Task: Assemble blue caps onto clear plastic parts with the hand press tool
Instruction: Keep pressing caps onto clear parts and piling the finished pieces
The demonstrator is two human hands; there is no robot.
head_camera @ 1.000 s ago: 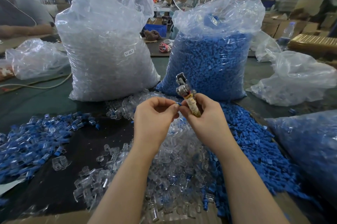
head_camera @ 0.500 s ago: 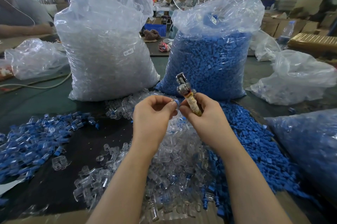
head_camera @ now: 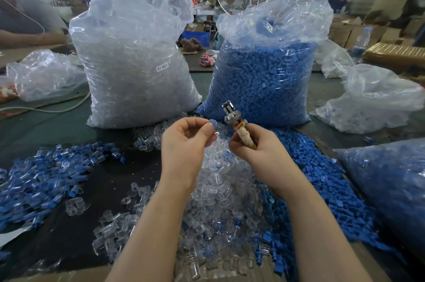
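My left hand [head_camera: 187, 141] pinches a small piece with a blue cap [head_camera: 213, 123] between thumb and fingertips, above the table. My right hand [head_camera: 254, 152] grips the cloth-wrapped handle of the hand press tool [head_camera: 232, 116], whose metal head points up and away. The two hands are a short gap apart. Below them lies a heap of loose clear plastic parts [head_camera: 220, 189]. Loose blue caps [head_camera: 322, 178] spread to the right of that heap. A pile of assembled blue-and-clear pieces [head_camera: 43, 176] lies at the left.
A tall bag of clear parts [head_camera: 135, 70] and a tall bag of blue caps [head_camera: 264, 75] stand behind my hands. Another bag of blue pieces [head_camera: 391, 180] lies at the right edge. Crumpled plastic bags [head_camera: 372, 97] sit at both sides. Another person's arm [head_camera: 30, 38] rests at far left.
My hands have drawn slightly apart. The left hand now holds the blue-capped piece clear of the tool, where before its fingertips met the right hand's.
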